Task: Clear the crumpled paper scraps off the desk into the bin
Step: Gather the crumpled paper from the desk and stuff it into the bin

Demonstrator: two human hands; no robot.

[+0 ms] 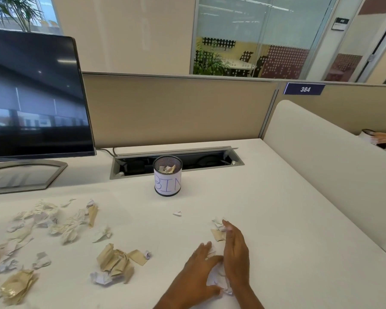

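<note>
A small black mesh bin (167, 177) with a white label reading BIN stands mid-desk and holds a few scraps. My left hand (196, 270) and my right hand (235, 250) lie on the white desk (276, 219) with fingers extended, cupped around white crumpled paper (218, 277) between them. More scraps, white and tan, (218, 229) touch my right fingertips. One tiny white scrap (177, 212) lies alone between hands and bin. Several crumpled white and tan scraps (54, 221) spread over the desk's left side, with a tan clump (115, 263) nearer the middle.
A dark monitor (35, 94) on a grey stand fills the back left. Behind the bin an open cable tray (176, 162) is set into the desk. A beige partition (176, 108) backs the desk and a low white divider (321, 152) bounds the right side.
</note>
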